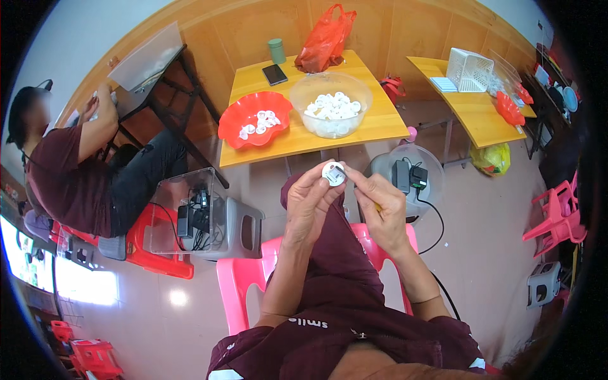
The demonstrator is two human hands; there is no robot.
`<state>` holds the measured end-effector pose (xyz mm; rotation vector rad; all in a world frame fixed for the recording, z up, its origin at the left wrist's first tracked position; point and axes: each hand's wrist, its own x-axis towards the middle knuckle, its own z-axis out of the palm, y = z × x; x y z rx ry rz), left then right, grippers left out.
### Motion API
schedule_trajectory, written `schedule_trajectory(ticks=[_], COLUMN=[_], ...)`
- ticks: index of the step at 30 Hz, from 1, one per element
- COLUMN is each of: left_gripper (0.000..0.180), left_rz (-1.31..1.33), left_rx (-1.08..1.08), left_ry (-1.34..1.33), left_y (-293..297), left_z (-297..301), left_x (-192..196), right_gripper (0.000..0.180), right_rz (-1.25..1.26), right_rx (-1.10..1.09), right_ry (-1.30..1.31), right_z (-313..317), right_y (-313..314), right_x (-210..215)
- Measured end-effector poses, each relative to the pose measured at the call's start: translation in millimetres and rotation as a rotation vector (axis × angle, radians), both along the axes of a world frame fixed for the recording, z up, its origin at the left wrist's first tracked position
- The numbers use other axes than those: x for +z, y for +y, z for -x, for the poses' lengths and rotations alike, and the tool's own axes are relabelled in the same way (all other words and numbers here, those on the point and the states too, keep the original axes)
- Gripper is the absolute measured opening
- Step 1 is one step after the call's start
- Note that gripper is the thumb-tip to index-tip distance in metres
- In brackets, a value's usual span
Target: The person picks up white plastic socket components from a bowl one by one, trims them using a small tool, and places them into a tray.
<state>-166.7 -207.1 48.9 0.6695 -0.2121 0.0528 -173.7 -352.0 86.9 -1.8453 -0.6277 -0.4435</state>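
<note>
Two wooden tables point(380, 123), two bowls point(329, 104), three pink stools point(253, 278), one phone point(274, 74).

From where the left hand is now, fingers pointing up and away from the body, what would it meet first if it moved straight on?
Probably the front edge of the yellow table. The left hand, holding a small white round part, points toward it, with the clear bowl of white parts just behind. Depth is unclear; it might pass below the tabletop.

A small white round cap point(333, 173) against a maroon garment point(335, 278); behind it, a yellow wooden counter point(373, 123) bearing a scalloped red bowl point(235, 123) and a clear bowl point(304, 88) of white caps, a red plastic bag point(324, 39), a black phone point(275, 74), a green cup point(277, 50). Pink stool point(244, 285) below.
</note>
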Motion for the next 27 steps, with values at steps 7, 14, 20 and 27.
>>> schedule_trajectory(ticks=[7, 14, 20, 27], left_gripper=[0.032, 0.034, 0.034, 0.034], left_rz=[-0.091, -0.085, -0.079, -0.09], left_rx=[0.083, 0.105, 0.12, 0.135], left_ry=[-0.04, -0.055, -0.04, -0.052], left_y=[2.7, 1.9, 3.0, 5.6], left_z=[2.8, 2.8, 4.3, 5.0], left_x=[4.0, 2.8, 3.8, -0.8], right_gripper=[0.035, 0.034, 0.034, 0.033], right_rz=[0.111, 0.104, 0.066, 0.082], right_rx=[-0.062, -0.061, -0.006, 0.022], right_ry=[-0.057, -0.054, -0.07, -0.061], right_z=[1.2, -1.3, -6.3, -7.8], right_y=[2.7, 3.7, 3.9, 3.7], right_x=[-3.5, -5.4, -8.9, -10.3])
